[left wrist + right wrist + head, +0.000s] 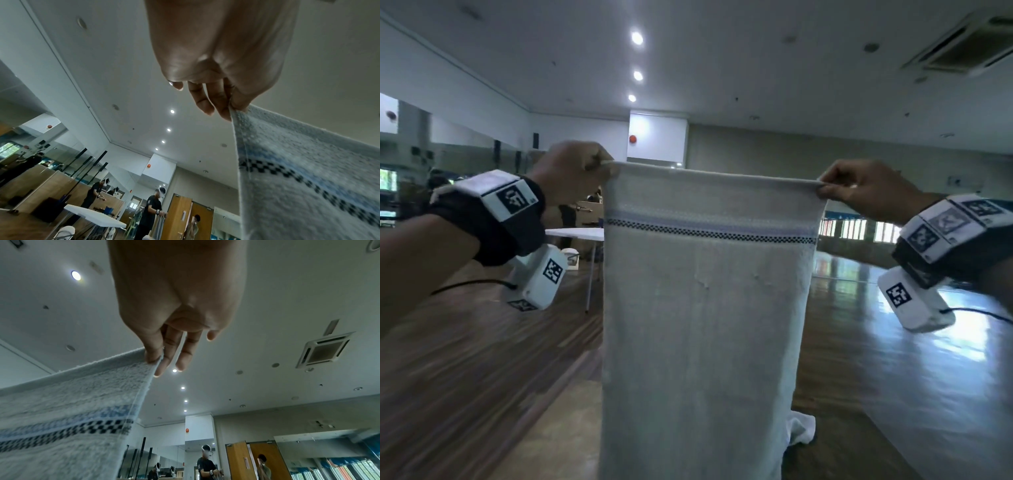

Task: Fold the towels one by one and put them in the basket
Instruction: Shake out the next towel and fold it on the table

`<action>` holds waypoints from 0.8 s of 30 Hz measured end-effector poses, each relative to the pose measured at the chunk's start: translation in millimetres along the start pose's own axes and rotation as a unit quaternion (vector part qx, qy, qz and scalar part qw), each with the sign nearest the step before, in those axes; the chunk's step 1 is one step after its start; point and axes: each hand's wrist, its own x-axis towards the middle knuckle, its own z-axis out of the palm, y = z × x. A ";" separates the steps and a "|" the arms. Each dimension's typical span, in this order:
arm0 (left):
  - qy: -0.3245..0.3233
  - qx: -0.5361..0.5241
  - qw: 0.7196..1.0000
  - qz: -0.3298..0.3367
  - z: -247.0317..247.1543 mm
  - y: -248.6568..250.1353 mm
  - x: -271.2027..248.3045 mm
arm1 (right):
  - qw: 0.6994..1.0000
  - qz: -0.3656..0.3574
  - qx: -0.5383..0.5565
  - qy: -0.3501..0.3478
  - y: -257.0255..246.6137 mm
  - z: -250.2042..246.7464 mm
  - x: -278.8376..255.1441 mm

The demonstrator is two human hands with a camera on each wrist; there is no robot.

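A white towel [702,325] with a blue band and a dark checkered stripe near its top hangs full length in front of me. My left hand [575,171] pinches its top left corner, and the left wrist view shows thumb and finger closed on the towel [308,170] corner. My right hand [859,190] pinches the top right corner, with the towel [68,410] edge caught between thumb and forefinger in the right wrist view. The top edge is stretched level between both hands. A bit of white cloth [799,430] shows low behind the towel. No basket is in view.
A tan surface [565,435] lies below the hanging towel, with dark wooden floor [893,359] around it. A white folding table [577,234] stands at the back left. Other people [151,214] work far off near wooden doors [242,460].
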 end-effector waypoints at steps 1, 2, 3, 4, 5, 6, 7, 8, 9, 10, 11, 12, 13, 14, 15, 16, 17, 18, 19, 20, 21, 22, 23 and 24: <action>-0.001 0.002 1.000 -0.002 -1.2 -1.2 5.7 | 1.000 0.003 0.004 0.004 -0.9 -1.4 4.1; -0.001 0.006 1.000 -0.004 -0.7 -2.4 10.3 | 1.000 0.011 0.007 0.007 0.2 -0.7 8.0; 0.000 0.007 1.000 -0.007 1.9 -4.0 13.6 | 1.000 0.020 0.012 0.009 2.9 2.5 11.4; -0.002 0.003 1.000 -0.013 7.3 -6.1 15.6 | 0.999 0.027 0.016 0.006 6.3 7.4 13.9; -0.011 -0.006 1.000 -0.019 14.6 -9.2 15.4 | 0.999 0.035 0.021 0.001 11.0 15.2 15.2; -0.027 -0.018 0.999 -0.025 24.5 -12.9 12.9 | 0.999 0.042 0.024 -0.008 16.8 25.3 14.7; -0.049 -0.029 0.998 -0.032 37.0 -18.9 7.9 | 0.998 0.049 0.024 -0.022 22.9 37.9 12.5; -0.076 -0.035 0.996 -0.037 50.5 -25.7 1.0 | 0.997 0.057 0.021 -0.039 31.1 52.9 9.8; -0.104 -0.032 0.993 -0.040 65.4 -33.8 -6.8 | 0.996 0.071 0.014 -0.060 40.9 69.2 6.9; -0.131 -0.022 0.990 -0.043 80.1 -42.3 -15.2 | 0.993 0.083 0.003 -0.084 49.9 85.7 3.1; -0.150 -0.009 0.987 -0.047 93.1 -50.0 -22.7 | 0.990 0.091 -0.010 -0.105 57.9 101.4 -0.7; -0.162 0.002 0.985 -0.055 103.7 -56.4 -28.6 | 0.988 0.095 -0.017 -0.116 65.1 114.6 -3.3; -0.162 0.006 0.985 -0.060 111.2 -61.4 -30.9 | 0.989 0.097 -0.020 -0.114 70.5 123.5 -3.1; -0.152 0.005 0.987 -0.060 115.1 -64.4 -29.6 | 0.990 0.096 -0.020 -0.103 72.3 127.5 -0.3; -0.133 0.001 0.990 -0.056 115.5 -66.9 -23.7 | 0.991 0.096 -0.019 -0.086 74.1 128.4 6.0; -0.105 0.005 0.993 -0.047 112.5 -65.1 -15.4 | 0.993 0.097 -0.015 -0.061 73.2 124.7 14.7; -0.066 0.014 0.997 -0.036 107.0 -61.8 -4.8 | 0.995 0.098 -0.001 -0.035 67.9 117.4 23.8; -0.027 0.024 0.999 -0.024 99.6 -55.7 7.1 | 0.995 0.100 0.009 -0.001 64.0 108.1 34.2; 0.009 0.032 0.999 -0.019 91.6 -48.4 18.8 | 0.994 0.101 0.011 0.032 60.5 97.8 44.7; 0.036 0.037 0.998 -0.022 82.7 -40.5 29.1 | 0.992 0.107 0.004 0.060 54.3 86.5 52.8; 0.058 0.042 0.997 -0.028 73.7 -32.7 37.6 | 0.991 0.110 0.001 0.081 50.9 76.4 60.0; 0.067 0.044 0.996 -0.037 65.7 -26.4 43.7 | 0.989 0.110 0.003 0.097 47.9 67.5 65.7; 0.070 0.045 0.996 -0.043 59.8 -22.4 48.8 | 0.989 0.105 0.008 0.104 45.0 60.2 69.5; 0.071 0.047 0.995 -0.049 54.7 -18.7 50.9 | 0.989 0.103 0.008 0.106 41.9 54.7 70.5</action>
